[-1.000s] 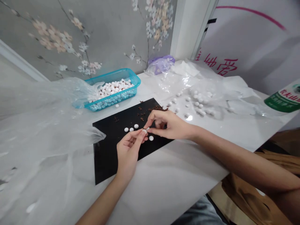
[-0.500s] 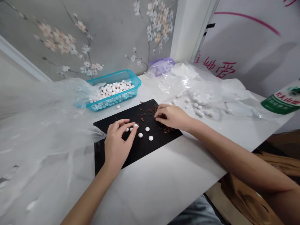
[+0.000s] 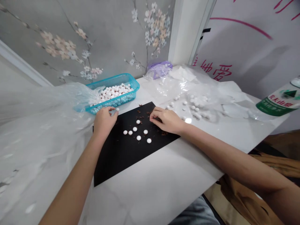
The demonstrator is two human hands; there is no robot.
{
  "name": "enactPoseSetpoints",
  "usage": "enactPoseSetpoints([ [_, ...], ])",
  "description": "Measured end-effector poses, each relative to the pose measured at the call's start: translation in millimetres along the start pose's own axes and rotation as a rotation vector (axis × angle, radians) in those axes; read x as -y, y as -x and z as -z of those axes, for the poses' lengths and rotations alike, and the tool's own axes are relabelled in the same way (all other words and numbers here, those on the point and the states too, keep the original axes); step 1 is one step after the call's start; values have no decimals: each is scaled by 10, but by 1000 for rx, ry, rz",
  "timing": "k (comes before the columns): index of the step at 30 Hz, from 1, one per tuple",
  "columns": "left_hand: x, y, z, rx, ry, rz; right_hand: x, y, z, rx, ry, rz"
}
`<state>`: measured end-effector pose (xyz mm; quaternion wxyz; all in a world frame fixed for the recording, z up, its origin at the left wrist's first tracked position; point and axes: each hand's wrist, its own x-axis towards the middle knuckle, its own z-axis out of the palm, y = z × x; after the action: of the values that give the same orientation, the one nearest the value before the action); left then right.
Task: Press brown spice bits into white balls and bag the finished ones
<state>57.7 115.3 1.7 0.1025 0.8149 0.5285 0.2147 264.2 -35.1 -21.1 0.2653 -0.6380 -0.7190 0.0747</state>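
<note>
My left hand [image 3: 104,122] is at the far left edge of the black mat [image 3: 112,162], close to the blue basket. Its thumb and fingers are parted at a small white ball [image 3: 117,109] on the table; I see no grip on it. My right hand [image 3: 167,120] rests on the mat's right side among brown shreds [image 3: 164,133], fingertips pinched together. What they hold, if anything, is hidden. Between the hands lie several white balls [image 3: 138,137], slightly flattened in look. One white ball [image 3: 138,122] sits beside brown bits near the middle.
Behind the mat stands the blue plastic basket [image 3: 134,82] full of white balls with brown bits. Clear plastic film [image 3: 47,125] covers the left. More loose white balls [image 3: 193,107], clear bags [image 3: 180,81] and a purple bag [image 3: 160,69] lie right. A green-and-white labelled bottle [image 3: 276,101] is far right.
My left hand has moved from the balls on the mat up and left toward the basket. It has let go of a white ball, now on the mat. My right hand has barely moved.
</note>
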Motion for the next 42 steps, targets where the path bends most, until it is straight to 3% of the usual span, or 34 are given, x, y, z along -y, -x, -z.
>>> enactPoseSetpoints([
  [5, 30, -160, -190, -34, -70, -62, 16, -10, 8, -74, -61, -13],
  [8, -44, -38, -159, -58, 50, -109, 40, -26, 26, -139, -215, -53],
  [10, -146, 200, -118, -100, 351, -110, 81, -29, 40, -196, -387, -79],
  [12, -269, 541, -95, -84, 728, -24, 149, -15, 53, -210, -592, -125],
  [15, -443, 1054, -102, 114, 1040, 156, 276, 33, 61, -71, -893, -182],
  [18, -552, 1329, -127, 263, 1147, 238, 387, 84, 49, 97, -1093, -178],
  [25, -570, 1315, -144, 333, 1168, 270, 473, 120, 22, 274, -1212, -160],
  [33, -571, 1344, -154, 364, 1130, 228, 478, 134, -36, 261, -1148, -152],
  [42, -582, 1334, -137, 430, 1115, 231, 525, 174, -103, 150, -1088, -136],
])
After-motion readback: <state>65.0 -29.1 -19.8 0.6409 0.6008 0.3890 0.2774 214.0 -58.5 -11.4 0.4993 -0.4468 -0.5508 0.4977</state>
